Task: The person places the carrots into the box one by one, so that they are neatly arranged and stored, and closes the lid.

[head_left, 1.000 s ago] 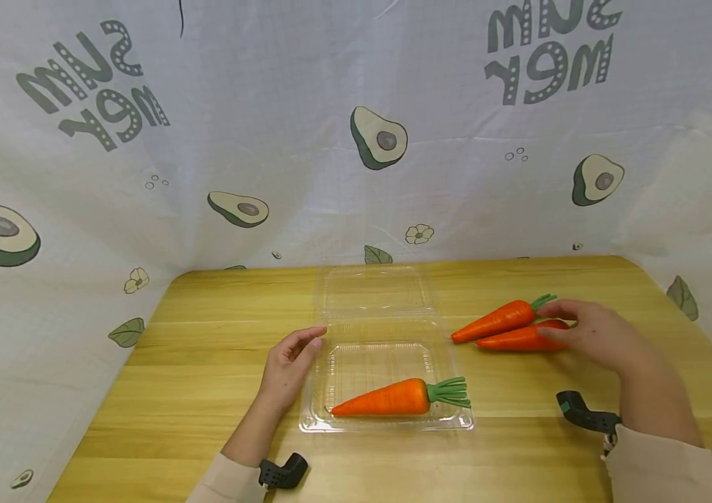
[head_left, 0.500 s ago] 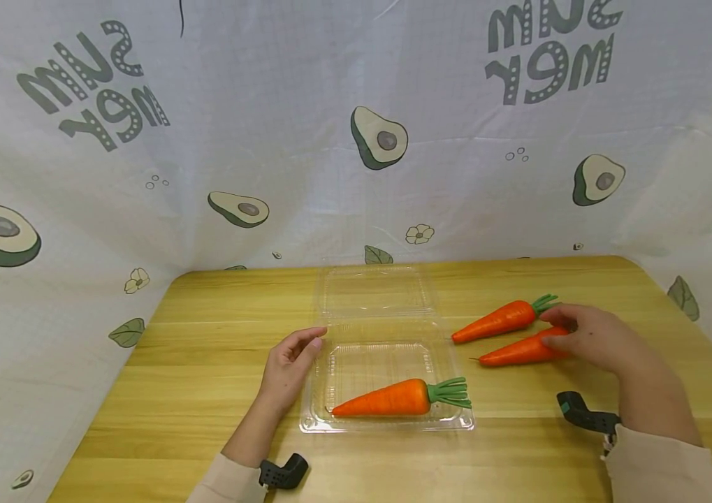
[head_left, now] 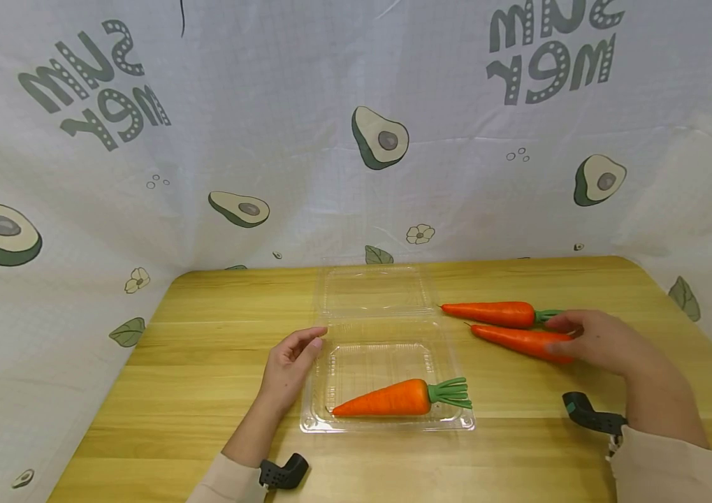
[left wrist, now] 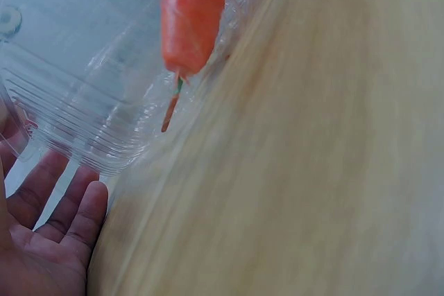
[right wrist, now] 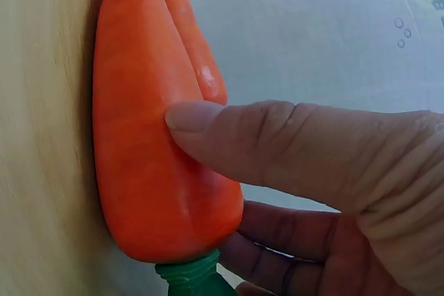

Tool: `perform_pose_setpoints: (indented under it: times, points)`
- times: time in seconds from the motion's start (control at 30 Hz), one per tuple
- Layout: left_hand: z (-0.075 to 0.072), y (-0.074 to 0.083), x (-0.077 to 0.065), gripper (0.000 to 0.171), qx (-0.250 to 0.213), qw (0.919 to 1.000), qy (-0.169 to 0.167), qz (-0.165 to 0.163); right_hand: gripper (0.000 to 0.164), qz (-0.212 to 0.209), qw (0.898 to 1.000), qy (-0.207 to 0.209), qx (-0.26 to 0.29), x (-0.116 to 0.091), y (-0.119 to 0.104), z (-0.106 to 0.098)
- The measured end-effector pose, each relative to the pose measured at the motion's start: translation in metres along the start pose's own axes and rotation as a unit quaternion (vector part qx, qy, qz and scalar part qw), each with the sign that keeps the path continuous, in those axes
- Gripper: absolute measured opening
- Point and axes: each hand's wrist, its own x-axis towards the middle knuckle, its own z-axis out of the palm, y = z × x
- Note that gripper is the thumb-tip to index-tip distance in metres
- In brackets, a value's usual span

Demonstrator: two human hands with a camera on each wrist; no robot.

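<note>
Right of the clear container (head_left: 381,363), head view: near carrot (head_left: 513,340) pinched at its thick end by the right hand (head_left: 601,342), on or just above the table (head_left: 205,363). Left hand (head_left: 289,367) relaxed at the container's left edge. Left wrist view: fingers (left wrist: 83,220) spread apart; ribbed plastic, presumably thin, easily dented. Right wrist view: thumb (right wrist: 250,133) across smooth flank. Carrot judged light, firm, slightly slippery; best hold, thick shoulder beside green stem (right wrist: 191,275).

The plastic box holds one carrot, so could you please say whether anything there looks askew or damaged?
Nothing looks spilled or damaged. The only slight oddity is the carrot in the plastic box: its green top reaches the right edge, so it may fit tightly.
</note>
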Motion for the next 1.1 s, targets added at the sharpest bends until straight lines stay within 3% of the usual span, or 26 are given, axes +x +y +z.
perform_pose_setpoints:
  times: [0.43,0.8,1.1]
  points:
    - [0.000,0.000,0.000,0.024,0.004,1.0000,0.002,-0.001,0.071,0.021,0.998,-0.061,0.004,0.002,0.005,-0.001]
    - [0.000,-0.002,0.001,0.025,0.006,1.0000,0.003,0.006,0.063,-0.009,0.999,-0.044,0.021,0.000,-0.002,0.000]
    - [0.000,-0.001,0.000,0.025,0.006,1.0000,0.001,0.004,0.057,-0.040,0.998,-0.007,0.050,-0.005,-0.012,0.000]
